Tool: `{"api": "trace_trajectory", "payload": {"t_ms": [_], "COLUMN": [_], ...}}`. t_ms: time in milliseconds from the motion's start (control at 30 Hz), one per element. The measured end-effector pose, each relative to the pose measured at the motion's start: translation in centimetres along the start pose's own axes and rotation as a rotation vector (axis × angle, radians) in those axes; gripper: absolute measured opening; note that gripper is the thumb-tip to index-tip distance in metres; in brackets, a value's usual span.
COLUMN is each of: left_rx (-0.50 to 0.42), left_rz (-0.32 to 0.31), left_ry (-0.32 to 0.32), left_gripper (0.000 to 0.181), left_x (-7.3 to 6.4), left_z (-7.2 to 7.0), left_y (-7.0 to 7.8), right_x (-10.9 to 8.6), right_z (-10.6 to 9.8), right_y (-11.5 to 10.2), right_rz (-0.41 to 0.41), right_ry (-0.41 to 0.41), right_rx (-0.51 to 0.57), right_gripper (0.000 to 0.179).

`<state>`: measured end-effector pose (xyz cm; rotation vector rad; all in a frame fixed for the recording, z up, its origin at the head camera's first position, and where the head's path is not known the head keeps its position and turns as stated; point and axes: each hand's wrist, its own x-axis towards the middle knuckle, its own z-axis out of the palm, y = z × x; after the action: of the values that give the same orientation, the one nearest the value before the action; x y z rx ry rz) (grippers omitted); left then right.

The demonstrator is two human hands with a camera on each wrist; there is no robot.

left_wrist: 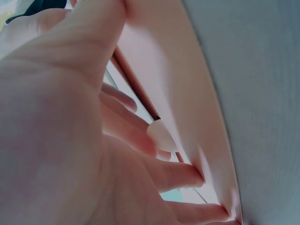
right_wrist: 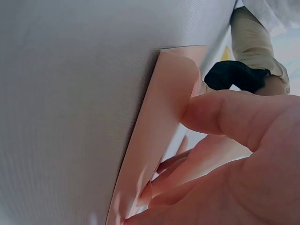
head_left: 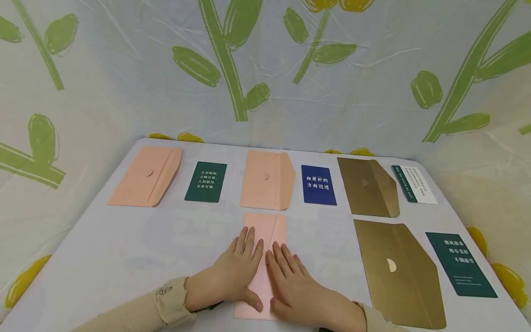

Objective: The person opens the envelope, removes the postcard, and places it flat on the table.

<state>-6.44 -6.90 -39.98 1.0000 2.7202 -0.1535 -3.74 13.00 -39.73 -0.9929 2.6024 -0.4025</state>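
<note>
A pink envelope (head_left: pixel 261 222) lies lengthwise near the front middle of the table, its flap folded over along the right side. My left hand (head_left: pixel 230 272) rests on its left part with fingers extended forward and thumb out to the right. From the other side, my right hand (head_left: pixel 300 288) presses the flap side, its fingers nearly straight. Both wrist views show fingertips on the pink paper (left_wrist: pixel 154 61), with the palms raised over it. In the right wrist view, the thumb touches the envelope (right_wrist: pixel 150 117) near one end.
Behind are two pink envelopes (head_left: pixel 143 177) (head_left: pixel 261 180) with open flaps, a green card (head_left: pixel 206 182) and a blue card (head_left: pixel 318 185). At right lie two gold envelopes (head_left: pixel 365 196) (head_left: pixel 394 276), a green-and-white card (head_left: pixel 419 184) and another green card (head_left: pixel 464 267). A flowered cloth (head_left: pixel 145 92) hangs behind.
</note>
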Motion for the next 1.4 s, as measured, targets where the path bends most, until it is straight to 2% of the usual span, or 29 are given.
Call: {"api": "trace_trajectory", "payload": {"t_ms": [133, 367, 600, 867, 1167, 1400], "left_rx": [0.003, 0.026, -0.031, -0.029, -0.038, -0.049], "left_rz": [0.006, 0.008, 0.014, 0.025, 0.022, 0.022], "left_ry": [0.009, 0.014, 0.012, 0.029, 0.041, 0.024], "left_gripper": [0.131, 0.131, 0.121, 0.117, 0.118, 0.118], "left_x": [-0.1, -0.1, -0.1, -0.2, -0.1, -0.2], "left_z": [0.0, 0.1, 0.4, 0.5, 0.4, 0.3], "left_y": [0.0, 0.0, 0.1, 0.1, 0.0, 0.0], "right_x": [-0.1, -0.6, -1.2, -2.2, -3.1, -3.2], "right_z": [0.0, -0.2, -1.2, -1.7, -1.7, -1.5], "right_y": [0.0, 0.0, 0.4, 1.5, 3.1, 3.7], "right_rz": [0.001, -0.02, -0.047, -0.036, 0.052, 0.071], "right_ry": [0.001, 0.069, 0.123, 0.162, 0.123, 0.069], "right_rx": [-0.005, -0.054, -0.081, -0.154, -0.138, -0.114], "right_gripper": [0.083, 0.082, 0.088, 0.09, 0.097, 0.1]}}
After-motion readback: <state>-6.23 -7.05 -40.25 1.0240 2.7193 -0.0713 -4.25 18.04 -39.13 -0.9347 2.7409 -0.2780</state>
